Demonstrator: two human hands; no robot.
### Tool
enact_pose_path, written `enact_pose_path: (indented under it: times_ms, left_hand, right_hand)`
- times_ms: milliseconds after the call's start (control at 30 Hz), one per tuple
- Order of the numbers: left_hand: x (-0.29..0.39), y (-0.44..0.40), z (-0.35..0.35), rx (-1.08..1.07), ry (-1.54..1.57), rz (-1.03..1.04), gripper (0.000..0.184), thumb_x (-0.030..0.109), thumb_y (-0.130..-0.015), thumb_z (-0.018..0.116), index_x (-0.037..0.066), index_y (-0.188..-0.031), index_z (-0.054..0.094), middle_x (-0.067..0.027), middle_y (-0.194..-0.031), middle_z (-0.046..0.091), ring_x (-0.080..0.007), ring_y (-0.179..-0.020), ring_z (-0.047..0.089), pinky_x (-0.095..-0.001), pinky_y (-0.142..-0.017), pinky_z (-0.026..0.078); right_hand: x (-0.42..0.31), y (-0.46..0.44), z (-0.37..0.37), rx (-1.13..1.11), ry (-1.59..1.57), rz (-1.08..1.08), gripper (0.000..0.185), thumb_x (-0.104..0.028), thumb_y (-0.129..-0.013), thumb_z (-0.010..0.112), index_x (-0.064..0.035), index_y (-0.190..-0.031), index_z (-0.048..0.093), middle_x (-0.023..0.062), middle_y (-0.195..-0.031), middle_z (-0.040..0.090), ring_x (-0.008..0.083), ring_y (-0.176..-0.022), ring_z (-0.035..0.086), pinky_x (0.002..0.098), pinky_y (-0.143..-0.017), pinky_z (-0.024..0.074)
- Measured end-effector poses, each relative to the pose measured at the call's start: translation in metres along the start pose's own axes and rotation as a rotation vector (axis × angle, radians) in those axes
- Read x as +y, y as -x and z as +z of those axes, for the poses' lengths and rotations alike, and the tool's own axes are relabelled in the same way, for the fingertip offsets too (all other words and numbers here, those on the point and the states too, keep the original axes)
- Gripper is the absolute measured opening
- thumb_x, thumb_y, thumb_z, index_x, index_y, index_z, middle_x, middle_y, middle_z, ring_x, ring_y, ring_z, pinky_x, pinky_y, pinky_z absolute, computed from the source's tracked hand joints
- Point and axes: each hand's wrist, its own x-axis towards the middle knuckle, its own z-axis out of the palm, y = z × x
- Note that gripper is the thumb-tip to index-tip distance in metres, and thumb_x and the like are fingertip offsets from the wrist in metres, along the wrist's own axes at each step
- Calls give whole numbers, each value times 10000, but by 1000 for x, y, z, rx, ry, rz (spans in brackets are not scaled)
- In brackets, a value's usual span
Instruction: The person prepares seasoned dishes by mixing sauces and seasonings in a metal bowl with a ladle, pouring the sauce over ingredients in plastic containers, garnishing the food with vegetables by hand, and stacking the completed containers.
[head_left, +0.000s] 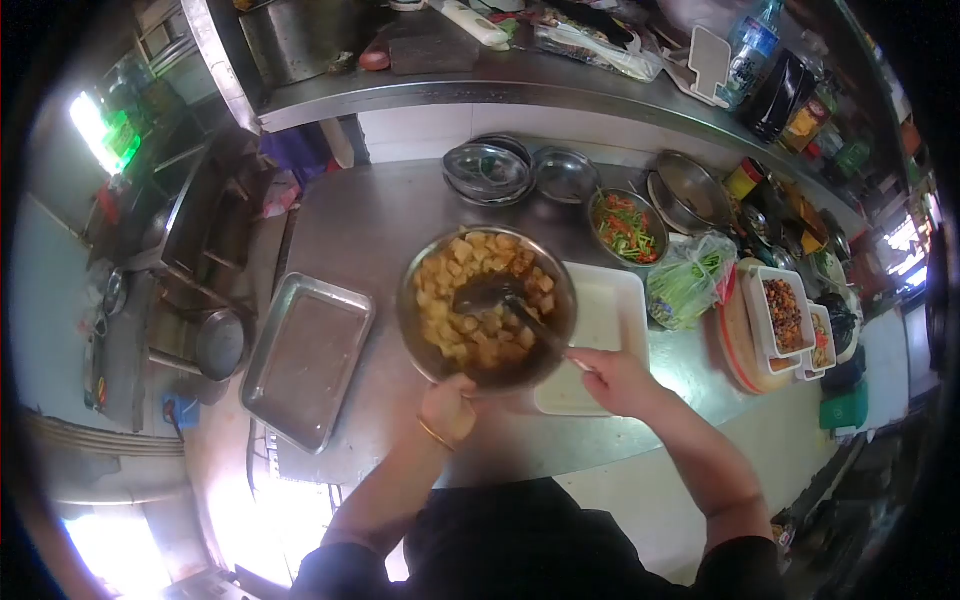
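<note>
A large round metal bowl [408,335] full of browned cubes of food [447,285] stands on the steel table. My left hand [449,408] grips the bowl's near rim. My right hand [612,380] is closed around the handle of a dark ladle [484,293], whose head lies among the cubes in the middle of the bowl. Beneath the ladle handle, to the right of the bowl, is a white rectangular tray [627,310]. An empty metal tray [309,360] lies to the left of the bowl.
Stacked metal bowls [486,172] and a bowl of chopped red and green vegetables [627,228] stand behind. Bagged greens [688,282], a round board [733,345] and a white container of nuts or similar pieces [784,315] are at the right. A steel shelf [420,93] crosses above.
</note>
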Motion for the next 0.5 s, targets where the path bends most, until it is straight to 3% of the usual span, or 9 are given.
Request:
enact_pose_path:
  times_ms: [67, 167, 267, 367, 500]
  left_hand:
    - [-9, 7, 4, 6, 13, 18, 610, -79, -793, 384, -29, -1396, 308, -203, -1374, 474, -398, -1181, 557, -553, -990, 503]
    - [34, -13, 12, 3, -37, 54, 627, -82, -796, 380, -9, -1413, 298, -195, -1361, 489, -394, -1192, 547, -546, -982, 509]
    - [18, 2, 9, 74, -90, 21, 558, -82, -798, 379, -38, -1354, 355, -225, -1310, 515, -412, -1178, 555, -563, -976, 510]
    - [-11, 10, -3, 47, -57, 48, 531, -76, -799, 385, -51, -1329, 381, -231, -1295, 519, -423, -1178, 554, -582, -954, 521]
    - [24, -2, 19, 59, -127, 111, 551, -74, -800, 396, -49, -1349, 355, -223, -1323, 498, -413, -1191, 547, -586, -944, 528]
  right_hand:
    - [-4, -3, 20, 102, 3, -128, 411, -43, -858, 521, -98, -1262, 573, 191, -938, 664, 356, -828, 648, 396, -724, 509]
    - [2, 12, 11, -70, -65, -77, 420, -44, -855, 525, -89, -1270, 571, 199, -938, 664, 354, -833, 648, 398, -725, 512]
    - [-4, 4, -8, -68, -2, 59, 411, -83, -864, 537, -80, -1273, 577, 228, -1002, 665, 394, -917, 644, 466, -807, 512]
    - [-2, -6, 17, 84, 27, -137, 432, -53, -851, 545, -90, -1280, 571, 198, -929, 668, 350, -821, 652, 412, -732, 518]
    - [-11, 12, 4, -45, 12, -80, 430, -62, -853, 547, -93, -1281, 575, 206, -927, 672, 359, -821, 656, 421, -742, 520]
